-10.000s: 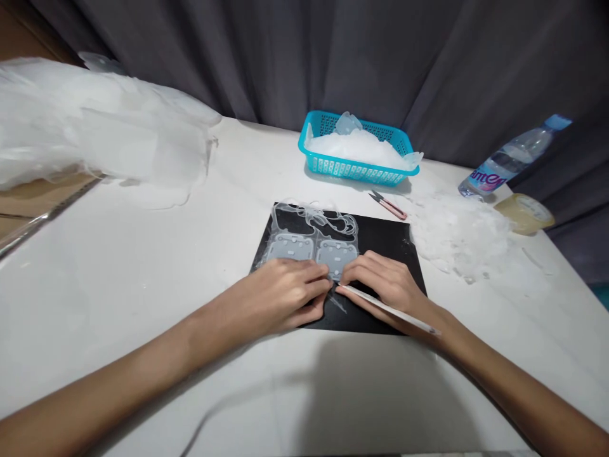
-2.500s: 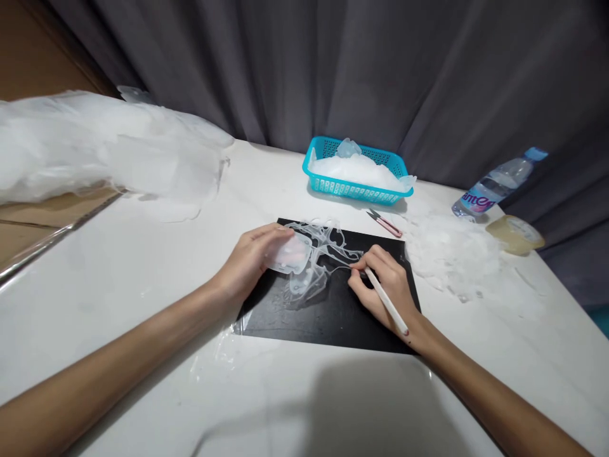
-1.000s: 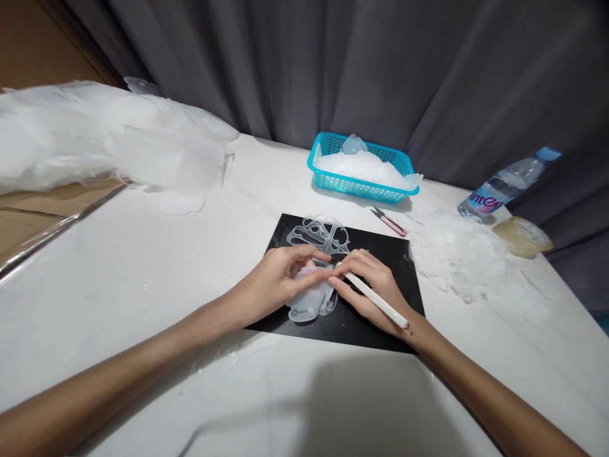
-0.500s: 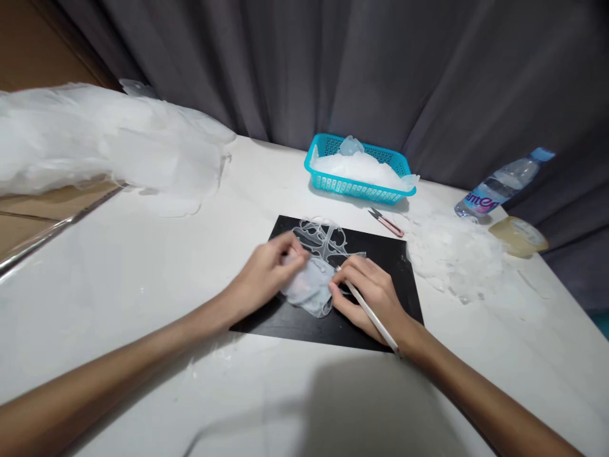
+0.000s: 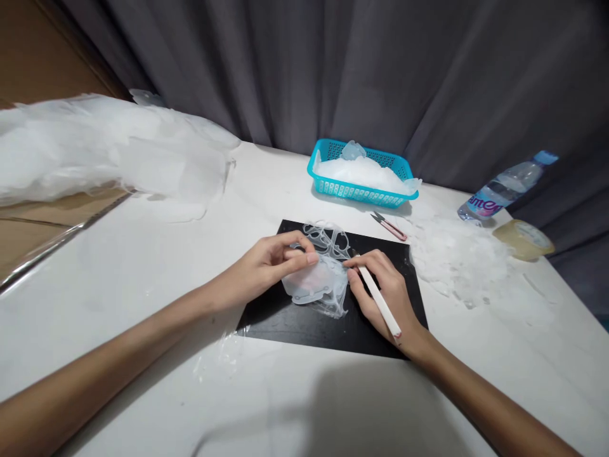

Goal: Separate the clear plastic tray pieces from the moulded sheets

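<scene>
My left hand (image 5: 285, 257) pinches a thin, translucent whitish sheet piece (image 5: 309, 282) with thumb and fingertips. The piece has rounded edges and lies over the middle of a black mat (image 5: 295, 327). Behind it on the mat is a lacy, cut-out translucent web (image 5: 328, 240), partly covered by the piece. In my right hand (image 5: 380, 282) is a slim white pen-like tool (image 5: 380, 301), its dark tip close to the right edge of the sheet. My right fingertips rest beside that edge; whether they also grip the sheet is hard to see.
Behind the mat stands a turquoise basket (image 5: 364, 190) filled with white translucent pieces. Pink-handled thread snips (image 5: 390, 227) lie in front of it. To the right are a scrap pile (image 5: 457, 260), a tape roll (image 5: 523, 240) and a water bottle (image 5: 504, 190). A large white heap (image 5: 109, 152) covers the far left.
The sheet, bunched up before, now lies flatter with its lower edge showing. My left hand has shifted its hold on it, and my right hand has moved slightly right with the tool.
</scene>
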### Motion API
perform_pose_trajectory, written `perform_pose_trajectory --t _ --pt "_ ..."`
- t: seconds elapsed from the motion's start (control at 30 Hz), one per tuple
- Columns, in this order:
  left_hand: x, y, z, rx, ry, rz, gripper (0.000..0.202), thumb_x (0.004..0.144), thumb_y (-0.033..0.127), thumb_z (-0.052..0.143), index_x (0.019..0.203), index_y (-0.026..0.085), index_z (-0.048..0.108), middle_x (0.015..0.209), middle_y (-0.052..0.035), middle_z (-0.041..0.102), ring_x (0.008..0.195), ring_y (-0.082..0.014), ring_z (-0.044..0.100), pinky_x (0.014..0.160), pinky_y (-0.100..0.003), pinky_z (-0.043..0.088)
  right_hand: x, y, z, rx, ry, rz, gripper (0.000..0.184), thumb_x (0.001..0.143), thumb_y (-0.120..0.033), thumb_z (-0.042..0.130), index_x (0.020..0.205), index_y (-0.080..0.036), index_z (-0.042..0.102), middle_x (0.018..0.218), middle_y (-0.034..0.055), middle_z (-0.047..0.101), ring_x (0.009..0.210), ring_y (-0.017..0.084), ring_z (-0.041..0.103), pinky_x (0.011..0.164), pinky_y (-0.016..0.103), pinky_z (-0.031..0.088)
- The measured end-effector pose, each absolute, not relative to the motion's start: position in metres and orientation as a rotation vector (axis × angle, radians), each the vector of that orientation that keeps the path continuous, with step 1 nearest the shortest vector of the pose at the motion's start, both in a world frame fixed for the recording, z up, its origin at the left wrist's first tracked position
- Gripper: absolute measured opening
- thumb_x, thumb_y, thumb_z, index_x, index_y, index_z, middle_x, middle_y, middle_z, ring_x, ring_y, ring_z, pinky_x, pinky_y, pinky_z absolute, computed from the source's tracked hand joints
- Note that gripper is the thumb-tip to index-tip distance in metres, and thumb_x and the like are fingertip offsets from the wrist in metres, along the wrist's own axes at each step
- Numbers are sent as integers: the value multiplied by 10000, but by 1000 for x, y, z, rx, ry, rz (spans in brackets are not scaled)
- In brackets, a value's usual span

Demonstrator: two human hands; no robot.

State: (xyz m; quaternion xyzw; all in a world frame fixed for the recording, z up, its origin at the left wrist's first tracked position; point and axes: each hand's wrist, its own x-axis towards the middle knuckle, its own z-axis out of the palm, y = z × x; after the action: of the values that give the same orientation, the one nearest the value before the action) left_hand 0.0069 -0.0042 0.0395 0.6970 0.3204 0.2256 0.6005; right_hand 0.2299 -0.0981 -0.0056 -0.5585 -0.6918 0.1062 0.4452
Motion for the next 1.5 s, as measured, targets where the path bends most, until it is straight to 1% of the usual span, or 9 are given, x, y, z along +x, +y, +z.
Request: perform_pose_trajectory --t 0.17,0.3,0.47,0.7,0.87,1.07,1.17,1.3,1.5 --pt "9 -9 42 1569 710 536 247 980 424 682 936 183 646 709 34 588 628 -105 503 579 -221 362 227 -102 1 -1270 -1746 200 114 1002 -154 614 1055 -208 699 935 58 676 894 213 604 840 384 501" --pt "9 -11 37 1603 666 510 247 1014 433 647 1003 186 658 808 17 622 706 -111 528 642 -229 402 227 -104 2 -1161 -1873 171 83 981 -199 683 1062 -200 704 908 60 661 874 213 589 808 375 515" --pt "7 -15 31 1737 651 496 219 1037 416 623 1089 207 660 937 -4 653 808 -132 576 707 -255 436 226 -105 1 -1129 -1869 149 70 990 -152 663 995 -206 708 848 49 661 833 199 579 783 361 523" --pt "5 -17 35 1915 627 539 136 1026 330 656 1075 209 692 1047 -16 710 937 -151 676 821 -266 518 226 -107 0 -1102 -1871 82 102 965 -109 683 1021 -191 704 863 54 652 835 193 585 778 349 526" --pt "3 -15 37 1990 561 583 106 1035 279 640 1089 216 706 1065 -14 735 999 -155 708 908 -269 551 226 -106 -2 -1107 -1890 41 137 952 -142 710 1076 -197 689 910 60 668 869 205 612 802 354 543" --pt "2 -14 35 2025 590 596 109 1042 298 624 1085 220 688 1051 -11 731 993 -157 709 896 -270 559 227 -103 -4 -1122 -1944 11 95 978 -129 662 1041 -199 666 909 64 667 859 208 604 786 362 554" --pt "1 -12 35 2090 619 600 125 1032 321 639 1089 216 677 1038 -16 736 964 -165 712 873 -278 563 227 -104 -4 -1073 -1941 -37 118 965 -114 672 1047 -199 665 894 63 664 840 206 607 767 364 558" --pt "-3 -7 37 2218 594 534 157 1045 330 614 1134 217 676 1091 -31 764 1019 -188 731 928 -307 569 226 -107 -4 -1013 -1940 -137 206 934 -79 689 1108 -188 675 886 66 666 815 204 619 729 347 568" --pt "-3 -3 34 2267 527 543 160 1068 291 578 1171 231 683 1147 -29 780 1056 -180 749 943 -293 585 227 -107 -4 -1081 -1879 -172 271 934 -72 681 1174 -200 676 926 70 671 848 204 628 755 346 582"
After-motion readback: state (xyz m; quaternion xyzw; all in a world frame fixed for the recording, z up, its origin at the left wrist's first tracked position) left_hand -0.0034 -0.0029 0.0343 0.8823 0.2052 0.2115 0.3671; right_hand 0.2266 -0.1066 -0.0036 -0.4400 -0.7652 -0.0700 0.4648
